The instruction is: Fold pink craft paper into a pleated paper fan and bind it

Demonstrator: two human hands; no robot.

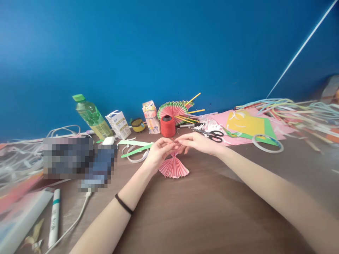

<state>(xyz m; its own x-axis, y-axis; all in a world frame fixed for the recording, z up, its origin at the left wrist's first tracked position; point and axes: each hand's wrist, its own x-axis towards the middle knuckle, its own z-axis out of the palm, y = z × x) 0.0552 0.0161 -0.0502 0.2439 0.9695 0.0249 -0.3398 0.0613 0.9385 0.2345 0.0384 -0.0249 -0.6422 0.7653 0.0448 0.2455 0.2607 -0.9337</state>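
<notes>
A pink pleated paper fan (174,168) spreads downward beneath my hands, gathered narrow at its middle. My left hand (161,150) pinches at the upper part of the fan, fingertips close together. From the other side my right hand (194,142) meets it, its fingers also closed at the paper's top. The fingers hide most of that upper part. Just behind the hands stands a spool of red thread (168,127). Green paper strips (136,150) lie left of my left hand, and black-handled scissors (215,135) lie beyond my right hand.
Along the blue wall stand a green bottle (94,118), a white carton (118,124), and a pink-and-green pleated fan (173,108). Coloured paper sheets (243,123) and a tape roll (267,144) lie at right. A white marker (54,218) and a charging cable (79,217) lie at left.
</notes>
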